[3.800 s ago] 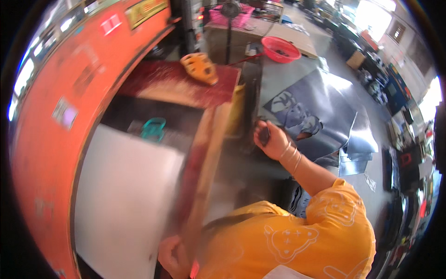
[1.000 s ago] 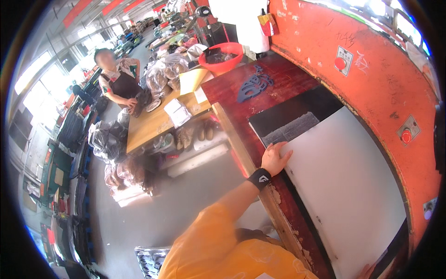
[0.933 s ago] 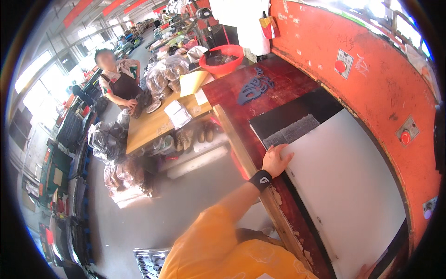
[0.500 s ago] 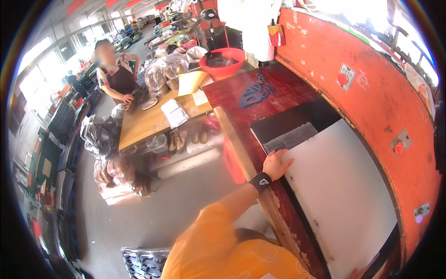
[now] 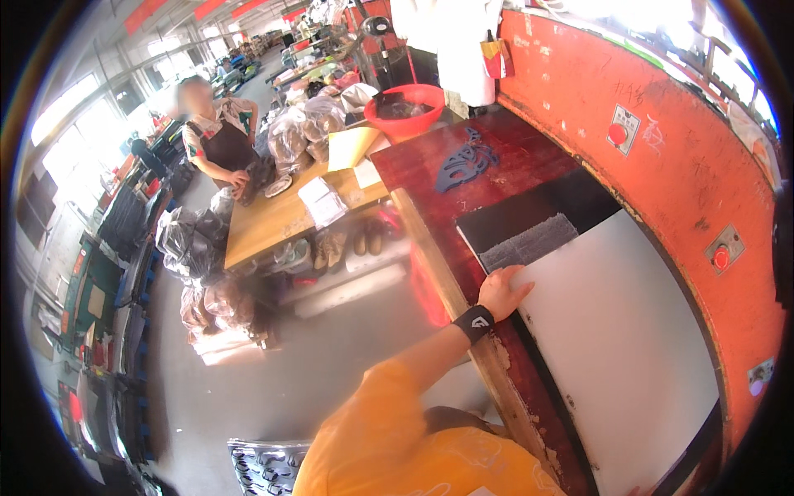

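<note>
A large white board [image 5: 628,347] lies on the dark red table. My left hand [image 5: 501,294], with a black band at its wrist, is at the board's far left corner. Its fingers bend over the far edge and the thumb lies on the board's face, pinching the corner. Just beyond the fingertips is a grey fabric piece [image 5: 533,240] on a black sheet [image 5: 571,198], which runs partly under the board. Of my right hand, only a faint trace shows at the lower edge by the board's near end; its fingers are hidden.
A blue-grey cut-out shape [image 5: 467,164] lies farther up the red table [image 5: 418,157]. An orange machine wall [image 5: 579,91] with red buttons runs along the right. Behind stands a red basin [image 5: 405,112]. A person [image 5: 223,145] works at a wooden table [image 5: 285,217] with bagged goods.
The whole view has shifted slightly, moving the scene a little rightward. My left hand stays at the board's corner. Less of my right hand shows at the lower edge.
</note>
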Motion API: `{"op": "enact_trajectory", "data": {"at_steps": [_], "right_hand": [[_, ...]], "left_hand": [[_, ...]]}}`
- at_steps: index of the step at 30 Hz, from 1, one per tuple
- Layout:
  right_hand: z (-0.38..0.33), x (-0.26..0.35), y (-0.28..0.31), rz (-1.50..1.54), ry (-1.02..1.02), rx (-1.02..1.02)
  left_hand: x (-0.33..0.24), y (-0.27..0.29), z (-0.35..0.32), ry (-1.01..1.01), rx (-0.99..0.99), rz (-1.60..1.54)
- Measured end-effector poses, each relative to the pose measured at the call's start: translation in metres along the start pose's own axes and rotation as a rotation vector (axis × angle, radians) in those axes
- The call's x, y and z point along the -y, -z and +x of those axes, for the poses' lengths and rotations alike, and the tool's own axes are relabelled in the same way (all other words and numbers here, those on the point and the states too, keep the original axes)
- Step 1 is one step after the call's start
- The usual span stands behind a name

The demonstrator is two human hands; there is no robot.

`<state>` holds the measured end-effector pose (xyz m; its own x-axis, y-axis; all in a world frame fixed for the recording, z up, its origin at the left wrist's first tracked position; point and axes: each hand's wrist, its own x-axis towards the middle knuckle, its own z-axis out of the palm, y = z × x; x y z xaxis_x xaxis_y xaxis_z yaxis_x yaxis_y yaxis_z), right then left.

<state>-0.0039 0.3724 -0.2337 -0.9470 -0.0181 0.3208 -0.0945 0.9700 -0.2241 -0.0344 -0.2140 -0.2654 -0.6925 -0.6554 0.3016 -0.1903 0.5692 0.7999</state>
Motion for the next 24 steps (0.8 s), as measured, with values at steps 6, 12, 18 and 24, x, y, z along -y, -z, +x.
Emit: {"op": "enact_trajectory", "data": {"at_steps": [6, 12, 18, 24], "right_hand": [[-0.006, 0.001, 0.002, 0.051, -0.017, -0.062], [-0.022, 0.032, 0.003, 0.291, -0.345, -0.138], [-0.028, 0.034, -0.008, 0.389, -0.399, -0.295], [-0.03, 0.011, -0.024, 0.812, -0.622, -0.335]], "left_hand": [[0.0, -0.006, 0.003, -0.13, -0.119, 0.073], [-0.012, -0.004, 0.004, -0.049, -0.128, 0.057], [-0.013, -0.004, 0.007, 0.002, -0.141, 0.093], [-0.015, -0.004, 0.013, 0.052, -0.122, 0.106]]}}
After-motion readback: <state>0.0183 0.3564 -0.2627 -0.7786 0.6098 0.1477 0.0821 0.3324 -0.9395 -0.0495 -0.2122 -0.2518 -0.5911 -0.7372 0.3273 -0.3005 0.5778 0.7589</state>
